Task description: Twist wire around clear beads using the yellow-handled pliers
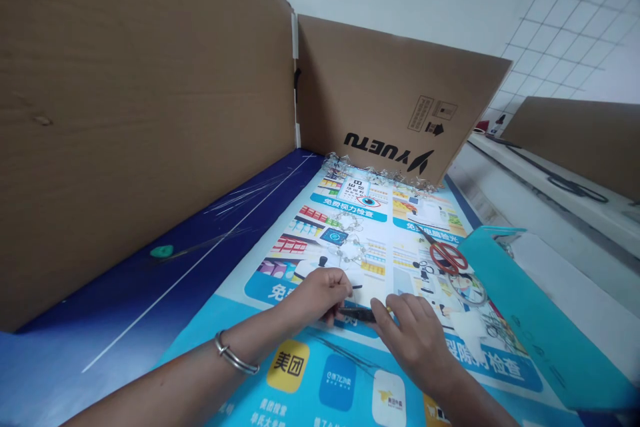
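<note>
My right hand (pixel 413 333) is closed around a pair of dark-jawed pliers (pixel 359 313), whose tip points left. Most of the handle is hidden in my palm. Close to that tip, my left hand (pixel 320 293) has its fingers pinched together. What sits between them is too small to make out. Just below the hands, several thin wires (pixel 345 352) lie on the printed mat (pixel 200 353). Beyond my left hand is a loop of clear beads and wire (pixel 353 250).
Cardboard panels stand at the left (pixel 150 80) and back (pixel 380 93). Beaded wire pieces (pixel 385 177) line the back panel's foot. Red-handled scissors (pixel 449 258), a wire coil (pixel 467 288) and a teal folder (pixel 540 320) are at right. A green object (pixel 162 251) lies left.
</note>
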`<action>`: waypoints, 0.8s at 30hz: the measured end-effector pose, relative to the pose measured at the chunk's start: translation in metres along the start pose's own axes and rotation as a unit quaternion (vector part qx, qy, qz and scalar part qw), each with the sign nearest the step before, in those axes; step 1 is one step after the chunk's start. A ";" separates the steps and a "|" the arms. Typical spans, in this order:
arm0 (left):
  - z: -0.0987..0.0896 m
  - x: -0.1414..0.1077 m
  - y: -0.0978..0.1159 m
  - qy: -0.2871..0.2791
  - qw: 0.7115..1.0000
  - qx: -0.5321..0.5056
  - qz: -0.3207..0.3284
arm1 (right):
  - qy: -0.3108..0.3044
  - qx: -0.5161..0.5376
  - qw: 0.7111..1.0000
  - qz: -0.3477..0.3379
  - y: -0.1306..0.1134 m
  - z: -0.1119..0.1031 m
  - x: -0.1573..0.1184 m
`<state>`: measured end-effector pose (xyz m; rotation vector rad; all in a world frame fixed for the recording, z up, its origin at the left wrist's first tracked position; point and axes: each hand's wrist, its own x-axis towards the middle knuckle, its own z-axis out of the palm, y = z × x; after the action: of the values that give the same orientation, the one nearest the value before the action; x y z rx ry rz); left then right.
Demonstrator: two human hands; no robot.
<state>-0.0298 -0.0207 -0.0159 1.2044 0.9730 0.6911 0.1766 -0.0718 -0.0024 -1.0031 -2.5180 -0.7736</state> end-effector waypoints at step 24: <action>-0.001 -0.002 0.004 0.011 0.996 0.067 0.061 | -0.003 -0.004 1.000 -0.010 0.001 -0.003 0.001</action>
<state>-0.0317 -0.0210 -0.0116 1.3853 0.9830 0.7466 0.1772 -0.0724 0.0009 -0.9858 -2.5355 -0.7877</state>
